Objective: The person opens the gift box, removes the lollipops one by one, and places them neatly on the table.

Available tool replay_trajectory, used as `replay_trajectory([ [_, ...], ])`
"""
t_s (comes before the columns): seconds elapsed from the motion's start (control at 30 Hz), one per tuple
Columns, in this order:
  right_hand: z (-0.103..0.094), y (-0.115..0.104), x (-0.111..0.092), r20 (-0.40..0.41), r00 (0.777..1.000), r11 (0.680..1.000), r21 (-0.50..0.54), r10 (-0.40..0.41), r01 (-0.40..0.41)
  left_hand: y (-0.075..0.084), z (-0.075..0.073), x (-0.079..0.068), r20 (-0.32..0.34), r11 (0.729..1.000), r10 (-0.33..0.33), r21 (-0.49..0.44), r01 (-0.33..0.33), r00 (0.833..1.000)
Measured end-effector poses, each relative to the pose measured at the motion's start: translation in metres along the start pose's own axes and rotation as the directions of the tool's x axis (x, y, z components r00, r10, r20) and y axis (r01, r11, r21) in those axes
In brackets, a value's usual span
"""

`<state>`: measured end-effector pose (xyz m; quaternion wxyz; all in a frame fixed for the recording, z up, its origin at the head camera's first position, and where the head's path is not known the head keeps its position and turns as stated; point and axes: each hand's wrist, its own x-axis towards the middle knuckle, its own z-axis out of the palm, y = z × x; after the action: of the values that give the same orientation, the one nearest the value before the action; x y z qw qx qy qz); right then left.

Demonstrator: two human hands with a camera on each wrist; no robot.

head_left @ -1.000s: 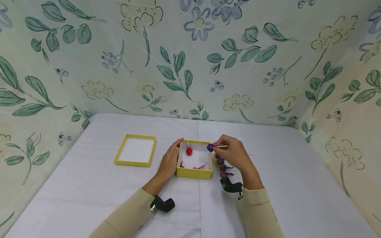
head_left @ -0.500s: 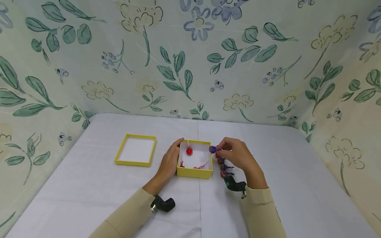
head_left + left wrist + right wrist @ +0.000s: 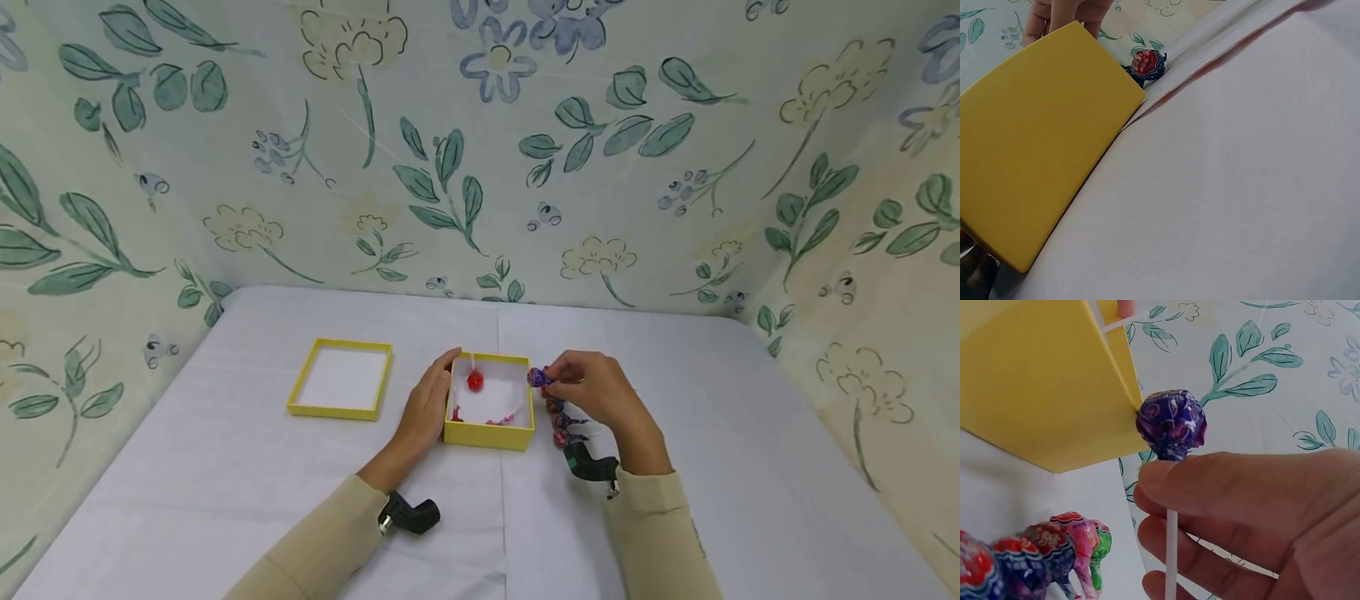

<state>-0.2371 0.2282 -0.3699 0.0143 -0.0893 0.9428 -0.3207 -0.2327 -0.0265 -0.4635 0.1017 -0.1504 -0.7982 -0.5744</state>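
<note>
Between thumb and fingers my right hand pinches a purple-wrapped lollipop by its white stick, just under the wrapper. In the head view the candy is at the right rim of an open yellow box. My left hand rests along the box's left side with its fingers extended. A red lollipop lies inside near the back, and pink and red wrapper ends show along the front inner wall. Several wrapped lollipops lie in a row to the right of the box, partly hidden under my right hand.
A yellow-rimmed box lid lies to the left with its white inside up. White cloth covers the table, and a floral curtain rises behind and at both sides. Each wrist wears a black camera.
My right hand has moved slightly right and toward me with the lollipop, whose head now sits at the box's right rim. The left hand and the box stay put.
</note>
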Motion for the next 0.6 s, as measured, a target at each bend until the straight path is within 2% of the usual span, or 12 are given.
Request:
replay_trajectory([
  [0.23,0.002,-0.001,0.0,-0.017,1.0,0.999,-0.049,0.008,-0.009,-0.002,0.0,-0.001,0.016,1.0,-0.015,-0.011,0.016,1.0],
  [0.37,0.001,-0.003,0.002,-0.017,1.0,0.998,-0.055,-0.02,0.019,-0.002,-0.001,-0.001,0.002,1.0,-0.024,-0.011,0.024,1.0],
  [0.47,-0.003,-0.003,0.003,-0.005,0.999,0.998,-0.055,-0.043,0.042,-0.001,-0.002,0.0,-0.008,1.0,-0.015,-0.011,0.015,1.0],
  [0.6,-0.015,0.003,-0.001,-0.025,0.999,0.997,-0.072,-0.042,0.04,-0.002,-0.002,0.002,0.011,1.0,0.001,-0.014,-0.001,1.0],
])
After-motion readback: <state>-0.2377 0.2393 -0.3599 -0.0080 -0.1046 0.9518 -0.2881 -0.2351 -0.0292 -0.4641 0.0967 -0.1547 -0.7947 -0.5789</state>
